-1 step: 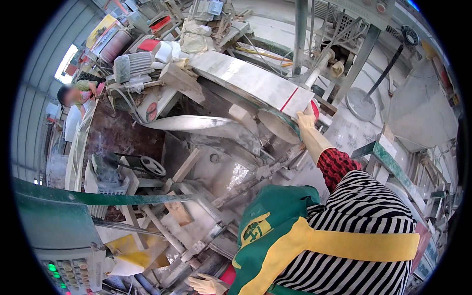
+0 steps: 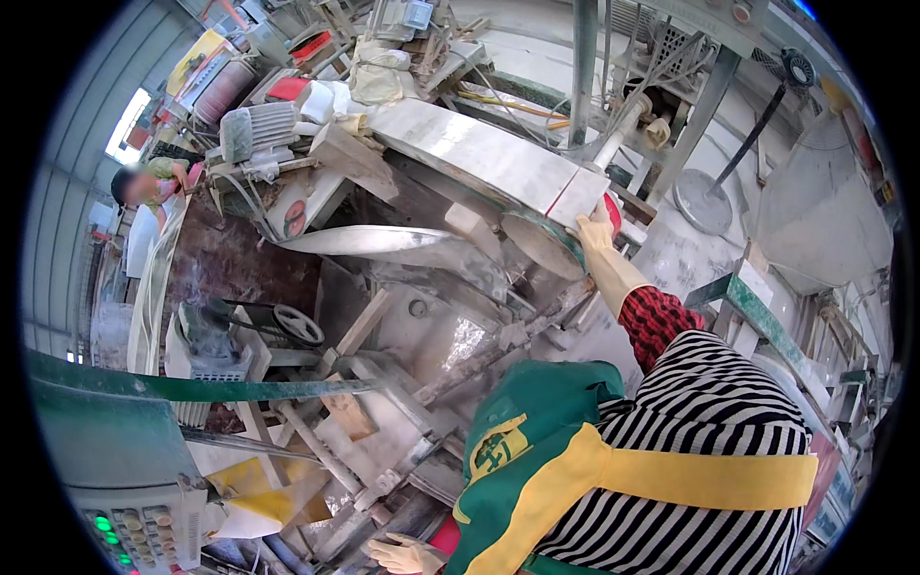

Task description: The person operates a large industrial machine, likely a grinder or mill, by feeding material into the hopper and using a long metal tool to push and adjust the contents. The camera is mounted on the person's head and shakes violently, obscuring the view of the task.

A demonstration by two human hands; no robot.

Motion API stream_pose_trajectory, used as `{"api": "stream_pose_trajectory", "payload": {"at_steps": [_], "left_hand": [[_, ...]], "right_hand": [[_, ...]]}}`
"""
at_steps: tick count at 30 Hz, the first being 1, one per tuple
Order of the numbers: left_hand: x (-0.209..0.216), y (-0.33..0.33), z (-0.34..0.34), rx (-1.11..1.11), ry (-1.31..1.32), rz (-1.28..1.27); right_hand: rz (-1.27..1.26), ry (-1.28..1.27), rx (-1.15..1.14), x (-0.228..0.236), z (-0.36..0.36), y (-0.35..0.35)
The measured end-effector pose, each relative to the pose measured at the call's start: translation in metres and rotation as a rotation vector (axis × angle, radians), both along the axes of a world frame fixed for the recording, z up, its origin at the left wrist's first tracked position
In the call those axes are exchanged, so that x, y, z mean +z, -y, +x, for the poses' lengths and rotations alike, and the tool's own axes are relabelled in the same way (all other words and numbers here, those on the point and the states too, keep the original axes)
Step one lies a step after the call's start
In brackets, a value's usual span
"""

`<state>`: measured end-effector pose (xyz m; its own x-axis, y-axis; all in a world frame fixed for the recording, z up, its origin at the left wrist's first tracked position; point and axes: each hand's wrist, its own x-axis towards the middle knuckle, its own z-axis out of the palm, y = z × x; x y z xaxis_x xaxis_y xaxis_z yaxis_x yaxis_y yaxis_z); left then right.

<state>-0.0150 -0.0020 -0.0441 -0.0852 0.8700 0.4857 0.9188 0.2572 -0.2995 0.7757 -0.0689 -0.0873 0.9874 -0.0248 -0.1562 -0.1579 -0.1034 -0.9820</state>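
My right hand (image 2: pixel 596 230), in a cream rubber glove, reaches up to the near end of a long white machine cover (image 2: pixel 470 144). Its fingers curl about the end corner, beside a red rounded part (image 2: pixel 612 211). A thin red line (image 2: pixel 563 192) crosses the cover close to this hand. Under that end sits a large round disc (image 2: pixel 544 244), dusty and tan. Low in the picture my left hand (image 2: pixel 404 554), gloved alike, has its fingers spread and holds nothing. It lies beside a red patch and the edge of my green apron (image 2: pixel 537 422).
A control panel (image 2: pixel 134 527) with lit green buttons stands at lower left, below a green metal bar (image 2: pixel 211 386). Dusty machine parts and a curved metal sheet (image 2: pixel 374 240) fill the middle. Another person (image 2: pixel 153 187) is at far left. A round-based pole (image 2: pixel 704 201) stands right.
Across the cover the red line looks thinner and darker than before. Both hands stay almost where they were.
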Motion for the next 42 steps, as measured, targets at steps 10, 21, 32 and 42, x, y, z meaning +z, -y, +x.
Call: {"api": "stream_pose_trajectory", "payload": {"at_steps": [10,21,32,42], "left_hand": [[0.003,-0.006,0.014,-0.017,0.015,-0.033],[-0.004,0.002,0.026,0.029,0.032,-0.07],[0.027,0.003,0.054,0.195,0.242,-0.288],[0.027,0.015,0.072,0.186,0.299,-0.24]], "right_hand": [[-0.511,0.079,0.265,0.004,0.014,0.029],[-0.632,0.247,0.214,0.022,0.023,0.045],[-0.995,0.614,0.323,0.022,0.059,0.015],[-0.713,0.608,0.094,-0.008,0.044,-0.007]]}}
